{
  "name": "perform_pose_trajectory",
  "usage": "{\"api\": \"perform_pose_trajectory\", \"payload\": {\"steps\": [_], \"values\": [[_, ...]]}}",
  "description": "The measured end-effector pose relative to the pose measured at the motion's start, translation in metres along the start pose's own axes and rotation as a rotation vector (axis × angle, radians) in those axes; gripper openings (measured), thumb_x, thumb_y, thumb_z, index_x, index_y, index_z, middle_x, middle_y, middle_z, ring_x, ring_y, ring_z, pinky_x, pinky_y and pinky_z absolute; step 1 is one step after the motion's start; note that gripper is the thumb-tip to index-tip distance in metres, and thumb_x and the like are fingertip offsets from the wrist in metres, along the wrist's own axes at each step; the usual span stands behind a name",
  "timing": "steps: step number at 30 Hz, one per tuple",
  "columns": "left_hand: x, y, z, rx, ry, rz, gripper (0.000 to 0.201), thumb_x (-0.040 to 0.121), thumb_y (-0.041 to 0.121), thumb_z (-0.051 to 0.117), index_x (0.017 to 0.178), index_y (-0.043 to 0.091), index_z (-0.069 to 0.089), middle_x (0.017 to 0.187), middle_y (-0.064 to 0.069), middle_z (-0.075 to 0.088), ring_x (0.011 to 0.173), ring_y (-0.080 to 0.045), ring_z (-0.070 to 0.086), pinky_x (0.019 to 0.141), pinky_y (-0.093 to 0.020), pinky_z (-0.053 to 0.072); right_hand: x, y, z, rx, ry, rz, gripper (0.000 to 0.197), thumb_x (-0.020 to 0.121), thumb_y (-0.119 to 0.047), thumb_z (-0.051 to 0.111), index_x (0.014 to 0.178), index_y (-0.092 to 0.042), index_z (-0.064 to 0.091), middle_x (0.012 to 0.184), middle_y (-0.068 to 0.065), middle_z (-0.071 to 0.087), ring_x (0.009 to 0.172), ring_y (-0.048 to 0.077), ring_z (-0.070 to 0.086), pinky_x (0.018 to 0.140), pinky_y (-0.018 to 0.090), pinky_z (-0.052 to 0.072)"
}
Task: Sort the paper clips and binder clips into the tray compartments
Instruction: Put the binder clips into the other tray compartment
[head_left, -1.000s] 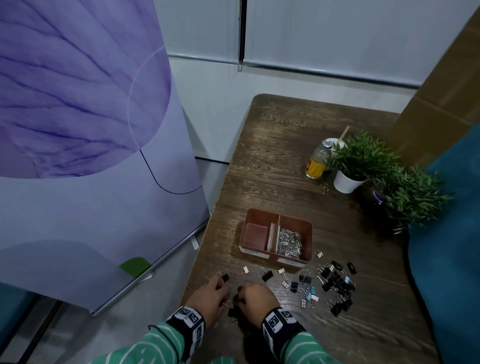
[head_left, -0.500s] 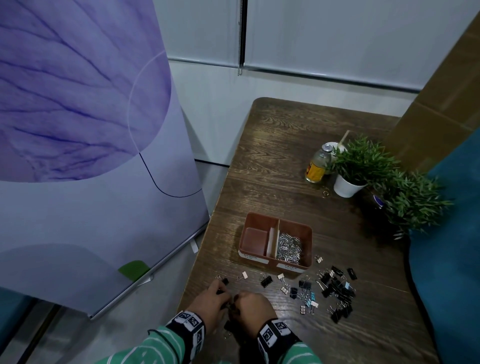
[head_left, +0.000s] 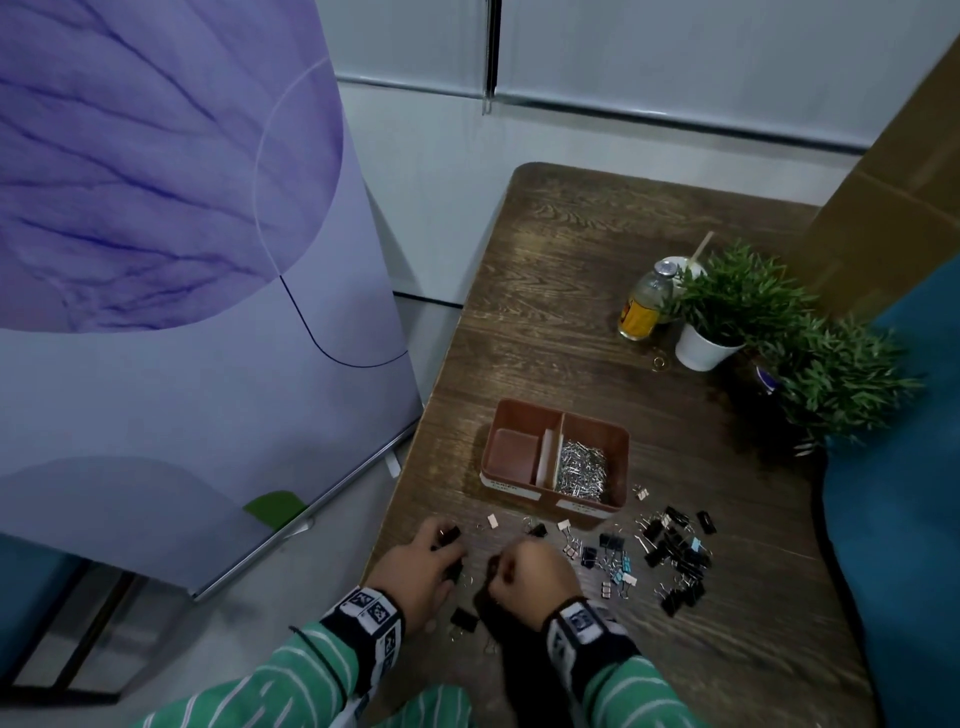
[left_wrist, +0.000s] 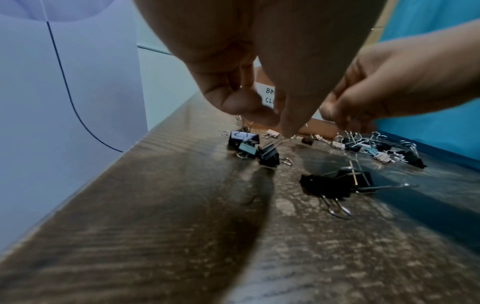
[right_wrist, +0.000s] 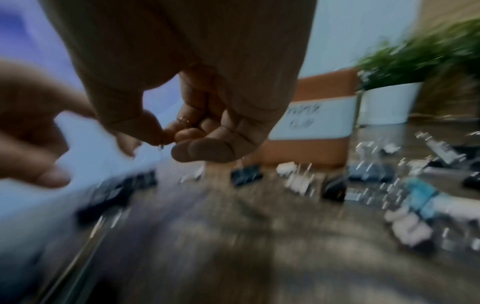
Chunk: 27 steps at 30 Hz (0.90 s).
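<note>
A brown two-compartment tray stands mid-table. Its right side holds silver paper clips and its left side shows a bare floor. Binder clips, mostly black, lie scattered in front of it. My left hand hovers over the near left clips, its thumb and fingers pinching thin wire clips just above a black binder clip. My right hand is close beside it. In the blurred right wrist view it pinches a small wire clip, with a golden clip in its curled fingers.
Two potted plants and a bottle stand at the far right. The table's left edge runs close to my left hand, with a purple banner beyond it. A blue seat borders the right side.
Both hands have stayed close together over the near left clips, working with small finger movements. The right hand is moving now, as its view is blurred.
</note>
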<state>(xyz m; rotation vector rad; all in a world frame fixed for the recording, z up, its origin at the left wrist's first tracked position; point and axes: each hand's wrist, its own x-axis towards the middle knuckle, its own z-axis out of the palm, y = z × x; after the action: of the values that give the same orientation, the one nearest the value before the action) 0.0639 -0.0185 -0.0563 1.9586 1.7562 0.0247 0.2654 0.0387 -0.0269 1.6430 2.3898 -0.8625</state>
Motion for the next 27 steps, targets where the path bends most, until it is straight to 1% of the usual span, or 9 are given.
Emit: {"api": "perform_pose_trajectory", "payload": {"steps": [3, 6, 9, 11, 15, 18, 22, 24, 27], "values": [[-0.004, 0.004, 0.001, 0.02, 0.045, 0.12, 0.037, 0.089, 0.035, 0.058, 0.126, 0.031, 0.054, 0.134, 0.0, 0.043, 0.081, -0.026, 0.066, 0.073, -0.036, 0.057, -0.001, 0.022, -0.04, 0.178, 0.258, 0.06, 0.008, 0.073, -0.029, 0.062, 0.067, -0.024, 0.063, 0.073, -0.006, 0.064, 0.066, 0.012, 0.061, 0.065, 0.032, 0.055], [-0.002, 0.011, 0.008, 0.065, 0.009, 0.185, 0.033, 0.094, 0.039, 0.045, 0.122, 0.028, 0.057, 0.123, -0.002, 0.055, 0.083, -0.028, 0.067, 0.069, -0.038, 0.057, 0.01, 0.041, -0.088, 0.208, 0.493, 0.09, 0.007, 0.084, -0.022, 0.067, 0.077, -0.024, 0.067, 0.082, -0.009, 0.063, 0.07, 0.009, 0.061, 0.067, 0.031, 0.056], [-0.005, 0.019, 0.012, 0.091, -0.008, 0.17, 0.036, 0.092, 0.044, 0.036, 0.116, 0.027, 0.056, 0.115, 0.0, 0.06, 0.086, -0.028, 0.067, 0.069, -0.038, 0.057, 0.031, 0.058, -0.12, 0.147, 0.572, 0.139, 0.002, 0.089, -0.02, 0.068, 0.088, -0.021, 0.07, 0.093, -0.006, 0.063, 0.079, 0.011, 0.061, 0.073, 0.035, 0.059], [-0.005, 0.019, 0.012, 0.12, 0.014, 0.139, 0.033, 0.086, 0.046, 0.049, 0.114, 0.029, 0.056, 0.109, 0.0, 0.057, 0.085, -0.023, 0.063, 0.065, -0.034, 0.056, 0.041, 0.069, -0.125, 0.143, 0.554, 0.157, 0.012, 0.089, -0.018, 0.068, 0.099, -0.021, 0.074, 0.102, -0.002, 0.069, 0.087, 0.017, 0.065, 0.08, 0.04, 0.059], [0.004, 0.013, 0.002, 0.174, 0.086, 0.108, 0.046, 0.072, 0.049, 0.064, 0.114, 0.031, 0.059, 0.106, 0.002, 0.048, 0.088, -0.02, 0.051, 0.067, -0.034, 0.049, 0.034, 0.08, -0.115, 0.237, 0.64, 0.094, 0.024, 0.089, -0.007, 0.067, 0.109, -0.017, 0.077, 0.113, 0.001, 0.075, 0.096, 0.016, 0.07, 0.091, 0.032, 0.058], [0.001, 0.016, -0.004, 0.146, 0.123, 0.141, 0.038, 0.081, 0.047, 0.059, 0.115, 0.029, 0.059, 0.108, 0.003, 0.05, 0.091, -0.017, 0.051, 0.072, -0.033, 0.051, 0.01, 0.083, -0.095, 0.312, 0.72, 0.028, 0.02, 0.091, -0.007, 0.067, 0.108, -0.014, 0.075, 0.105, -0.002, 0.072, 0.076, 0.008, 0.069, 0.073, 0.026, 0.062], [-0.026, 0.025, 0.011, 0.044, 0.021, 0.167, 0.039, 0.087, 0.051, 0.053, 0.121, 0.031, 0.055, 0.113, 0.005, 0.057, 0.089, -0.018, 0.064, 0.071, -0.031, 0.056, -0.021, 0.084, -0.037, 0.346, 0.669, -0.104, 0.018, 0.083, -0.002, 0.073, 0.09, -0.018, 0.073, 0.089, -0.008, 0.068, 0.076, 0.008, 0.063, 0.071, 0.024, 0.054], [-0.035, 0.032, 0.018, 0.097, -0.122, 0.112, 0.049, 0.09, 0.058, 0.044, 0.134, 0.037, 0.041, 0.121, 0.005, 0.061, 0.098, -0.023, 0.065, 0.079, -0.036, 0.055, -0.035, 0.081, 0.001, 0.363, 0.526, -0.096, 0.019, 0.081, -0.005, 0.074, 0.088, -0.022, 0.073, 0.088, -0.011, 0.068, 0.08, 0.004, 0.062, 0.076, 0.022, 0.052], [-0.036, 0.044, 0.021, 0.155, -0.223, 0.052, 0.064, 0.09, 0.064, 0.045, 0.145, 0.042, 0.02, 0.11, -0.002, 0.069, 0.098, -0.029, 0.066, 0.081, -0.037, 0.053, -0.05, 0.077, 0.051, 0.434, 0.266, -0.094, 0.017, 0.079, -0.017, 0.069, 0.09, -0.03, 0.071, 0.087, -0.018, 0.065, 0.082, -0.003, 0.06, 0.077, 0.02, 0.053]]}}
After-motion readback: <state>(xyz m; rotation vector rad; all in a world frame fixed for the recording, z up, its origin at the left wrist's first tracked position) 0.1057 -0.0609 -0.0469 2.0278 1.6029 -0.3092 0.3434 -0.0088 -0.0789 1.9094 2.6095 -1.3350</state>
